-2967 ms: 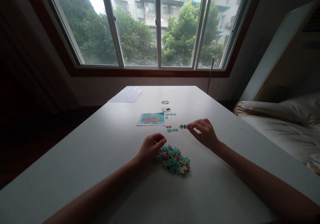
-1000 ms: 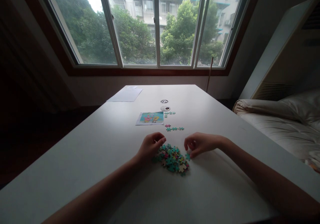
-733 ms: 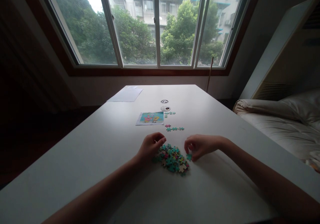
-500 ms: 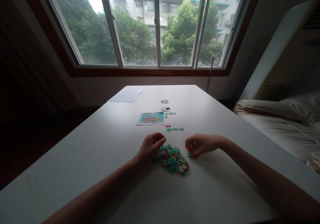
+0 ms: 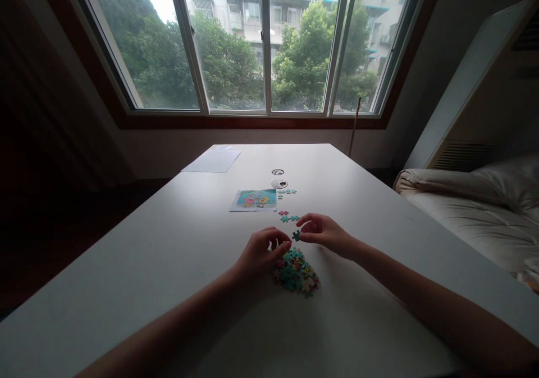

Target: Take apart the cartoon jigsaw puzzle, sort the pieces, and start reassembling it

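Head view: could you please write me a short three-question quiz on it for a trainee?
1. True or false: the right hand pinches a teal piece.
2. The pile lies: A) on the table by the left hand; B) on the bed; C) on the windowsill.
3. Which lies farther from the person, the pile or the card?

Key: 1 true; 2 A; 3 the card.
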